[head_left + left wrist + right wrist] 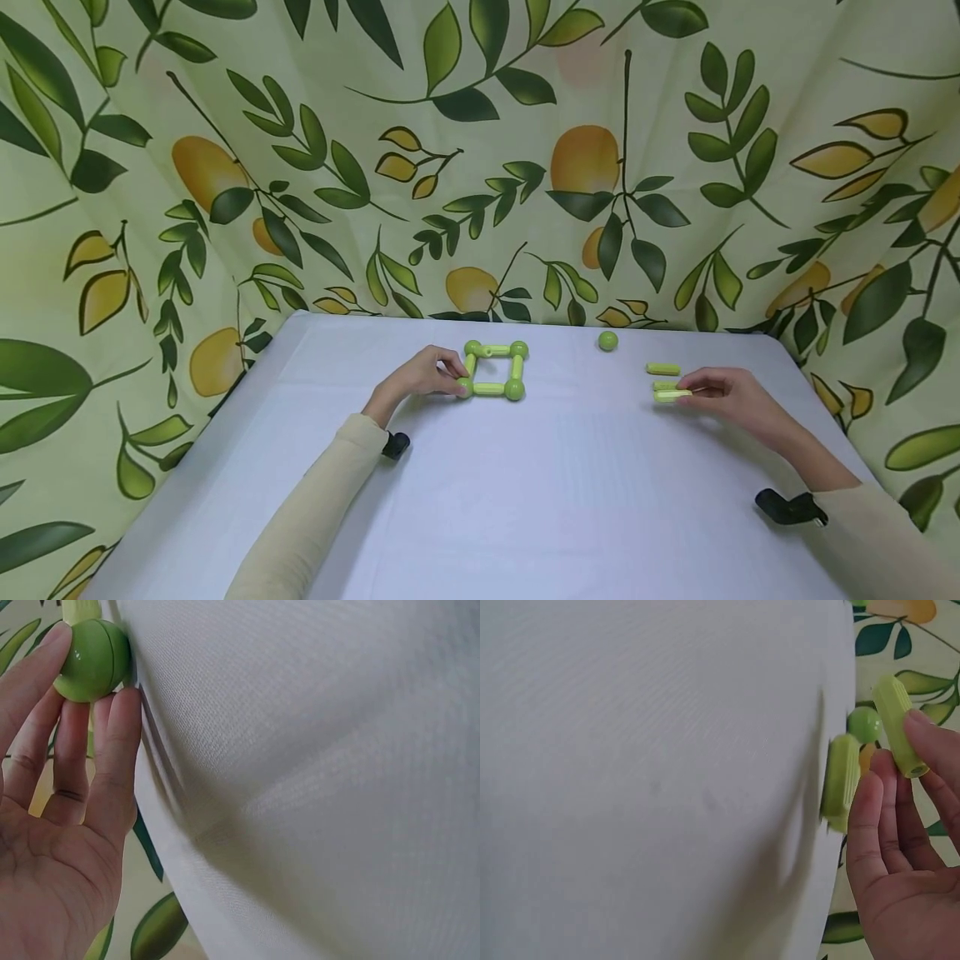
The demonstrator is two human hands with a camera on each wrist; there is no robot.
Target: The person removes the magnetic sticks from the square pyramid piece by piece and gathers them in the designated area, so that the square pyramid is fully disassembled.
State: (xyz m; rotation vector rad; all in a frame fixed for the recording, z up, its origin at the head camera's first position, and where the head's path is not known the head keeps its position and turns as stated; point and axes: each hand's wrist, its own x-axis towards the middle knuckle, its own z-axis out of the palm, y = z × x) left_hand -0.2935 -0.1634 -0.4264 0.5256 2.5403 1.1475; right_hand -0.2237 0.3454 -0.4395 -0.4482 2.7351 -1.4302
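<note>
White tablecloth [525, 500] under leafy curtain. Green rod [672, 396] near right edge, long axis crosswise, pinched in right hand [731, 398] fingertips. Square frame [492, 369] well left of it, corner ball [94, 660] held by left hand [420, 379] fingers.

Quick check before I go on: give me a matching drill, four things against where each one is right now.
Things:
1. square frame
2. loose ball
3. left hand
4. right hand

Places:
A. pinching a rod
B. alone near the table's far edge
C. fingers on the frame's near-left corner ball
D. flat on the table, left of the loose ball

Pairs: 1-D, 2-B, 3-C, 4-A
</note>
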